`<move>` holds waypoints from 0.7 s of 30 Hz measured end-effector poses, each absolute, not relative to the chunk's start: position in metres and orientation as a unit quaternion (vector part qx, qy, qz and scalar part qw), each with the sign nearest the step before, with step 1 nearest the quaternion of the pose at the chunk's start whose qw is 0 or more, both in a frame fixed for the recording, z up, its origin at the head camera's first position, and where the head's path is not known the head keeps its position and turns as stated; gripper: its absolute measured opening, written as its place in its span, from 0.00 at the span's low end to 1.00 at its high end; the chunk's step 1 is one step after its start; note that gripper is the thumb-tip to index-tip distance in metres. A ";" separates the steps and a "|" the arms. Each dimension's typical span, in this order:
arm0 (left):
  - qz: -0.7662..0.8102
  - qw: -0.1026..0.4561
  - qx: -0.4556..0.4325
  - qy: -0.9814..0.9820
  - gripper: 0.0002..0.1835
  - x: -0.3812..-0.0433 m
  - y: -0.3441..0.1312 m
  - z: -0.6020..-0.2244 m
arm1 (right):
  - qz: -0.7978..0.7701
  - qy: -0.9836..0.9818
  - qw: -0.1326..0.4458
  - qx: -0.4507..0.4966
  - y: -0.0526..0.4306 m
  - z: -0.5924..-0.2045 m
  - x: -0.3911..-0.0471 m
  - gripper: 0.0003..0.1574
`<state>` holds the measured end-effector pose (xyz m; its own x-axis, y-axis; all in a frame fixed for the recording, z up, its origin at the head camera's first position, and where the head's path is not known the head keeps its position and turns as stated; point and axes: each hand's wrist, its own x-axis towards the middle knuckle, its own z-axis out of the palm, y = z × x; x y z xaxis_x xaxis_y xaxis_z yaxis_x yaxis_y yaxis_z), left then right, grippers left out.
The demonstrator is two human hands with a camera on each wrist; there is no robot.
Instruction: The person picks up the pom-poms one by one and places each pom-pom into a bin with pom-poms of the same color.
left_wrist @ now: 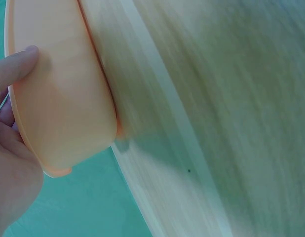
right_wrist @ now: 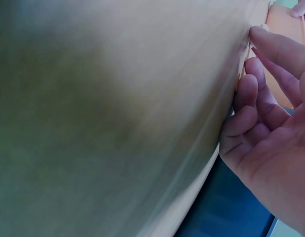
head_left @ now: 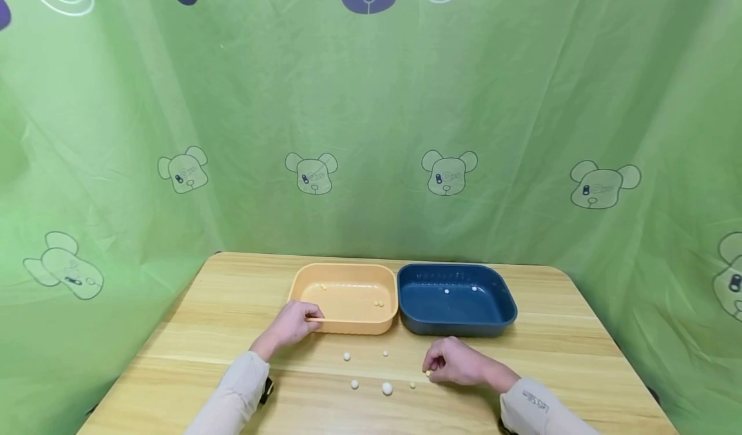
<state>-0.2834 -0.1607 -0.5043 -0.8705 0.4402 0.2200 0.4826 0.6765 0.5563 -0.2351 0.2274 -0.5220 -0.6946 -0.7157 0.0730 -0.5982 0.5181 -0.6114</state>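
My left hand grips the near left rim of a light orange plastic bin, its thumb pressed on the outer wall in the left wrist view. Inside that bin lie several small yellow balls. Over the table in front of a dark blue bin, my right hand pinches a small yellow ball between thumb and forefinger. The right wrist view shows the other fingers curled, with the ball mostly hidden. Two small white balls are in the blue bin.
Between the hands, a large white ball, several smaller white balls and one yellow ball lie on the wooden table. The bins stand side by side near the back edge. A green curtain surrounds the table.
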 end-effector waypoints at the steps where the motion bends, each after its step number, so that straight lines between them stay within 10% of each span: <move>1: -0.313 0.033 -0.251 -0.915 0.04 -0.283 -0.161 -0.504 | -0.312 0.866 0.096 -0.378 0.227 -0.522 -0.235 0.11; 21: -0.313 0.032 -0.253 -0.915 0.03 -0.283 -0.161 -0.503 | -0.323 0.865 0.121 -0.364 0.230 -0.514 -0.234 0.09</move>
